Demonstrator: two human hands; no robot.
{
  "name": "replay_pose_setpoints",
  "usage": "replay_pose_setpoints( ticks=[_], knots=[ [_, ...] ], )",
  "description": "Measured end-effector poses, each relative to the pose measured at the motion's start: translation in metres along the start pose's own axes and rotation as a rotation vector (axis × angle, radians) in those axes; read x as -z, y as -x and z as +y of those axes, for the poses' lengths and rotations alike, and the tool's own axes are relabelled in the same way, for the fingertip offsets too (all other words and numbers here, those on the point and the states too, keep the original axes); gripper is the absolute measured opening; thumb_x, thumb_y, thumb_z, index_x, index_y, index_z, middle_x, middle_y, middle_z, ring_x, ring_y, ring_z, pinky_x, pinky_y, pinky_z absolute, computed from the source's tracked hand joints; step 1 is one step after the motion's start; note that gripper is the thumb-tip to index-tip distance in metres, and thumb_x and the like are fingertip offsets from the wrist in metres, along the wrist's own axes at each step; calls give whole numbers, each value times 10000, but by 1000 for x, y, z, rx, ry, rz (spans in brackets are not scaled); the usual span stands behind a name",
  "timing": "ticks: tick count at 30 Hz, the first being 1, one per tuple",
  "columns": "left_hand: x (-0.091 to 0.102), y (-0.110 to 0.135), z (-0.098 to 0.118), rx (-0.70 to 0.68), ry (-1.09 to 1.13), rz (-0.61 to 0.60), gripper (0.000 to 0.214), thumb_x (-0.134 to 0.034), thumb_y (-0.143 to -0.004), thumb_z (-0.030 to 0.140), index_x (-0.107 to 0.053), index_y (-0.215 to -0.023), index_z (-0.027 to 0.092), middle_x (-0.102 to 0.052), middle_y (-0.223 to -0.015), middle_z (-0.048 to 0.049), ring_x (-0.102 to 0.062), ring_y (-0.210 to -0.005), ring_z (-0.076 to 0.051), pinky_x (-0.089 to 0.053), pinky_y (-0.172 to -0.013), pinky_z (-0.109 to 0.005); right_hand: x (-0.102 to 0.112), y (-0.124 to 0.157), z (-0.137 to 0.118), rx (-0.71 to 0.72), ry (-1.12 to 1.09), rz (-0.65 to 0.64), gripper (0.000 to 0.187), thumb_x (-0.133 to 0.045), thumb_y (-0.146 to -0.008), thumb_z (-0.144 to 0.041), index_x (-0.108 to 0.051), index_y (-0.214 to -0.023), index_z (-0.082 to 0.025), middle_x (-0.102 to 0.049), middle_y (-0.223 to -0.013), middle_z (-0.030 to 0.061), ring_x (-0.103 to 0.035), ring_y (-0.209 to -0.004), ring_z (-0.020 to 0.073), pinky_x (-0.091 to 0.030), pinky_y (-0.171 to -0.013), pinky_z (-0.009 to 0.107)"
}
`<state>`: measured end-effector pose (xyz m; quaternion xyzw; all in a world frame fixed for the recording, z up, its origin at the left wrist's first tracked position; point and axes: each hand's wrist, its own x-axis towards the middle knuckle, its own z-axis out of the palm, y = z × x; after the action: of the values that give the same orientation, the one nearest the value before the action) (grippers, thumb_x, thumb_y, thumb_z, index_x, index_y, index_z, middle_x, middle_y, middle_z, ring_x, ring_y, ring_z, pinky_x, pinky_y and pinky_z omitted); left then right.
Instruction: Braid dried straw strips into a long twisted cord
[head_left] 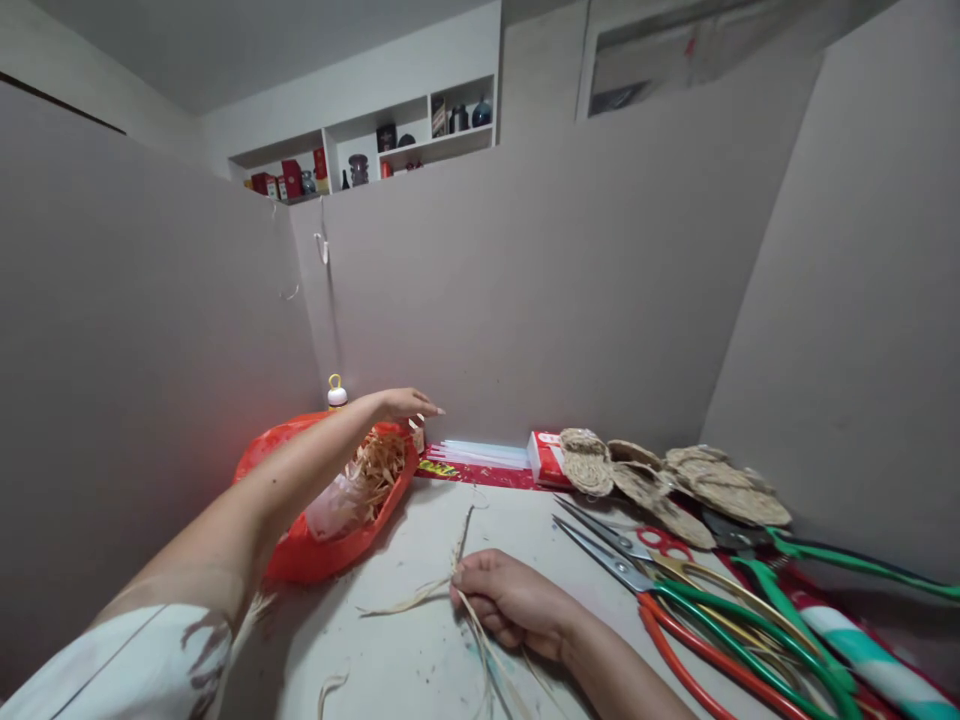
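My right hand (510, 600) is closed, pinching several pale straw strands (414, 602) between thumb and forefinger above the table. A short twisted piece stands up from the grip, one strand sticks out to the left and others hang toward me. My left arm reaches across a red plastic bag (322, 570). At its far end, my left hand (409, 403) is held over the bag's back edge near the wall, fingers stretched out, with nothing visible in it. Dry straw-coloured strips (382, 465) and a whitish plastic wrap (334, 508) lie inside the bag.
Large scissors (622, 570) with red, green and gold handles lie at the right, beside green-handled pliers (750, 540). Woven straw soles (720, 480) and a red-and-white box (547, 458) stand along the wall. Pale sticks (480, 455) lie at the back. A white-capped bottle (337, 396) stands behind the bag.
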<state>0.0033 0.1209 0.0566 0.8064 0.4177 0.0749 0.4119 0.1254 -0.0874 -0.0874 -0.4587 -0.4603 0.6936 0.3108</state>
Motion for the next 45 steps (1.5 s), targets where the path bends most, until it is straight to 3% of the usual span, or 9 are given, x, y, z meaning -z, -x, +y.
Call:
replay_pose_setpoints(
  ticks=[6, 11, 16, 20, 23, 30, 38, 42, 45],
  knots=[
    [-16, -1, -18, -4, 90, 19, 180, -617, -736, 302, -584, -693, 130, -632, -696, -33, -591, -640, -117, -472, -645, -255, -1, 2, -3, -11, 5, 18, 118, -508, -705, -235, -555, -646, -144, -277, -392, -109, -131, -321, 22, -85, -297, 162],
    [-5, 54, 6, -159, 66, 22, 235, -631, -725, 352, -612, -782, 124, -650, -742, -48, -603, -658, -114, -467, -622, -244, 1, 0, 0, -10, 3, 0, 126, -519, -710, -250, -551, -644, -147, -265, -399, -110, -133, -327, 24, -76, -301, 165],
    [-1, 110, 10, -224, -281, 83, 201, -552, -760, 313, -621, -805, 130, -636, -696, -29, -582, -600, -107, -418, -556, -212, 2, -3, 4, -4, 4, -1, 143, -526, -726, -264, -549, -645, -149, -271, -400, -110, -134, -323, 22, -71, -307, 164],
    [-4, 130, -17, -127, -692, 441, 98, -554, -682, 181, -575, -592, 147, -581, -594, -22, -535, -583, -126, -344, -544, -234, 1, -3, 3, -1, 12, -2, 146, -518, -733, -255, -548, -640, -146, -260, -407, -110, -141, -319, 20, -77, -307, 160],
    [-3, 131, -39, -63, -681, 565, 52, -556, -671, 172, -573, -625, 155, -601, -662, -50, -561, -655, -171, -352, -566, -254, 0, -2, 3, 3, 29, 18, 144, -517, -730, -252, -550, -639, -146, -268, -405, -106, -149, -318, 22, -88, -302, 160],
    [6, 129, -62, 30, -390, 440, 141, -484, -758, 257, -565, -725, 147, -581, -553, -4, -530, -448, -107, -393, -456, -212, 0, -3, 3, -7, 29, 22, 129, -508, -716, -242, -548, -636, -149, -278, -405, -100, -143, -324, 25, -72, -305, 163],
    [8, 177, -39, -63, 32, 364, 214, -621, -664, 332, -582, -756, 144, -570, -547, 30, -456, -408, -62, -389, -440, -199, -3, 1, 0, -19, 43, 35, 133, -495, -727, -237, -543, -640, -148, -261, -406, -100, -147, -331, 27, -68, -312, 161],
    [6, 191, -32, -62, -87, 456, 192, -583, -685, 289, -595, -822, 156, -593, -593, 26, -524, -488, -83, -394, -479, -193, -3, 1, 1, -26, 33, 24, 130, -489, -726, -234, -539, -637, -153, -250, -401, -101, -134, -331, 30, -63, -311, 166],
    [6, 191, -38, 20, -383, 394, 104, -543, -682, 239, -603, -730, 168, -611, -591, 18, -550, -504, -90, -356, -479, -181, -3, 0, 2, -26, 30, 23, 131, -495, -726, -243, -535, -638, -154, -246, -403, -101, -134, -336, 30, -60, -314, 169]
  ],
)
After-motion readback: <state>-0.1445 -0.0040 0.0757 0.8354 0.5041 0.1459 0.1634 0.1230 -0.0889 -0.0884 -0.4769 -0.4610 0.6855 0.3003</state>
